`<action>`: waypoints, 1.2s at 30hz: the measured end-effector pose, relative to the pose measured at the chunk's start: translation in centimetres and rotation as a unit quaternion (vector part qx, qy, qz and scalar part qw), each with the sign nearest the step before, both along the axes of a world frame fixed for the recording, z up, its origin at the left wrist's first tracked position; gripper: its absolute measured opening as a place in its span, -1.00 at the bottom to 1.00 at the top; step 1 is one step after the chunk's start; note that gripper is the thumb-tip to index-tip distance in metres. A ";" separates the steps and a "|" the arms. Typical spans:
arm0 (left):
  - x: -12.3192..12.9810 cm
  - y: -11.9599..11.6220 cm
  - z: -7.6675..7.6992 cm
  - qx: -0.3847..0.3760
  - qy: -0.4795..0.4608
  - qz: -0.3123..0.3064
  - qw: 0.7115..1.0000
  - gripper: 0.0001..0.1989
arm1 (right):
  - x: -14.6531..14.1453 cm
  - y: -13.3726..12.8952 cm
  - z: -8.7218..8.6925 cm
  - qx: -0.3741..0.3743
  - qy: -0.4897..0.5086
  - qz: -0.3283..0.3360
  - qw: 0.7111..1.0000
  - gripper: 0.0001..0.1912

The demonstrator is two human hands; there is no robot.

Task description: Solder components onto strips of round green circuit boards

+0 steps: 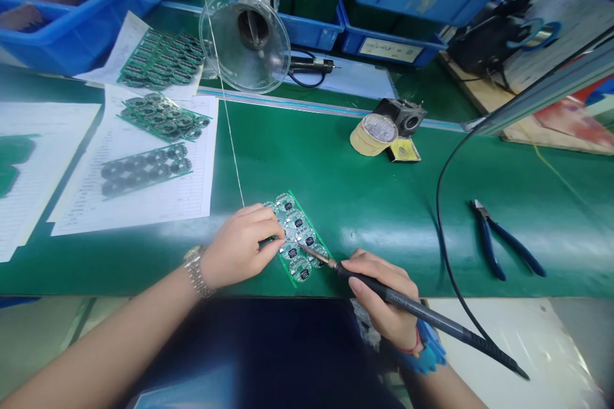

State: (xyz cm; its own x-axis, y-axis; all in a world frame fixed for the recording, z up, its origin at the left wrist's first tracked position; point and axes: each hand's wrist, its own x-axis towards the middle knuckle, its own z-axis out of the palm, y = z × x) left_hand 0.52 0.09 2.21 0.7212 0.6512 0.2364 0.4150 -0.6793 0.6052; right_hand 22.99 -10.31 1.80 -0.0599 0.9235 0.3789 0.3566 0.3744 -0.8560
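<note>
A soldering iron (398,299) rests in my right hand (384,291), fingers closed round its black grip. Its tip touches or hovers just over a green circuit board panel (300,223) with round sections and small black parts. My left hand (244,243) is pinched shut over the panel's left side, fingertips close to the iron's tip. Down from above runs a thin solder wire (228,118), which disappears behind the left hand; its end in the fingers is too small to see. Part of the panel is hidden under that hand.
Blue-handled cutters (499,239) lie at the right, near the iron's cable (439,204). Behind are a yellowish round tub (374,134), an iron stand (403,116) and a clear fume hood (244,41). More board panels (163,118) lie on papers (192,198) at left.
</note>
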 end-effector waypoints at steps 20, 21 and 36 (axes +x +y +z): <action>0.6 -0.3 -0.5 0.020 0.028 -0.025 0.999 -0.85 | 0.2 0.0 -0.1 -0.010 0.027 0.016 0.999 -0.74; 0.7 -0.3 -0.5 0.024 0.030 -0.027 0.999 -0.85 | 0.2 0.0 -0.1 -0.010 0.029 0.016 0.999 -0.73; -1.1 -0.2 0.2 -0.008 -0.069 0.104 0.992 -0.90 | 1.0 -1.3 -0.1 0.022 0.048 0.014 0.999 -0.72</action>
